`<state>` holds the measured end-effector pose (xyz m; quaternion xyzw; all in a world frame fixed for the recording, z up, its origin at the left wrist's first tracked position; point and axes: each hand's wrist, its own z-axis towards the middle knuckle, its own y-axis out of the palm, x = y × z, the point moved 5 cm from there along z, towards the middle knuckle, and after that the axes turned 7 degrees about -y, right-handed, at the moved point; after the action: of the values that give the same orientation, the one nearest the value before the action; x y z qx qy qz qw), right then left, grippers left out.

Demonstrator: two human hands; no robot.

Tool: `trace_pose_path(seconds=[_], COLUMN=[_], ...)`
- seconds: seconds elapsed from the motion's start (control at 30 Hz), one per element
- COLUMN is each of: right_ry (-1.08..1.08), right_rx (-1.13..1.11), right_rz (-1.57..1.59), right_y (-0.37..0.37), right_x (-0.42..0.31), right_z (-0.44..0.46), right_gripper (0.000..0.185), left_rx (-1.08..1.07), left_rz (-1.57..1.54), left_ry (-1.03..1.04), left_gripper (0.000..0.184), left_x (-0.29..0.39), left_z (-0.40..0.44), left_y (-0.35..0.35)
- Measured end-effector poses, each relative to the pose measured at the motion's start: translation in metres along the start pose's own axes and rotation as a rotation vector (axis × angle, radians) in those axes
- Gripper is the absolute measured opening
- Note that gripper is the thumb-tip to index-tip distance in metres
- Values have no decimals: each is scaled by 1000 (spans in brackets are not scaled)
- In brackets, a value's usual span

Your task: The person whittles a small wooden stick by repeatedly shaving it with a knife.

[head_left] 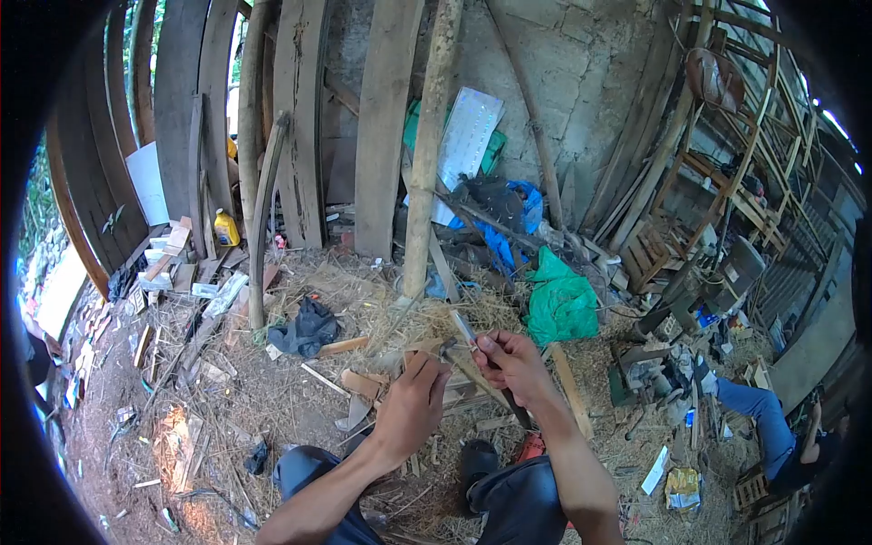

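Observation:
My right hand is closed, pinching a narrow pale blade that points up and to the left; whether it has a handle is hidden by the fingers. Lower and to the left, my left hand has its fingers curled together, and what they hold, if anything, cannot be made out. A light brown piece of wood shows just above its fingertips. Between the hands, a dark shaft slants down below my right hand. My knees, in dark blue trousers, frame the bottom of the view.
Wood scraps and shavings litter the dirt floor. A black plastic bag and a green sack lie ahead. A wooden pole stands upright before the wall. The yellow bottle is at left. Another person's leg extends in from the right.

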<state>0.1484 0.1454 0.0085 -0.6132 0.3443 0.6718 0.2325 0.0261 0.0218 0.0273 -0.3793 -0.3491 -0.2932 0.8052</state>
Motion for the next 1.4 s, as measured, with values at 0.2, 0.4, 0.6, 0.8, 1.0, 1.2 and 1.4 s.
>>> trace_pose_path(seconds=[0.2,0.4,0.6,0.8,1.0,1.2,1.4], right_ry=[-129,-373,-316,-206,-118,-293,-294], right_rx=[188,710,299,14,79,619,436], right_rz=[-266,-142,-235,2,30,54,-229], right_y=[-23,-124,-7,29,5,-101,-59], right_x=[2,-18,-14,-3,-4,-6,3], right_z=[4,-8,-10,-7,-5,4,7], right_gripper=[15,16,24,23,21,26,33], left_rx=[16,98,86,52,-23,-3,13], left_rz=[-11,-14,-67,-104,-158,-89,-72], left_ry=[13,-57,-69,-55,-77,-67,-135], left_gripper=[10,10,8,9,8,8,8], left_x=[1,-16,-9,-8,-6,-5,-16], left_z=[-2,5,8,10,6,0,5], left_y=[-6,-31,-23,-16,-10,-20,-15])
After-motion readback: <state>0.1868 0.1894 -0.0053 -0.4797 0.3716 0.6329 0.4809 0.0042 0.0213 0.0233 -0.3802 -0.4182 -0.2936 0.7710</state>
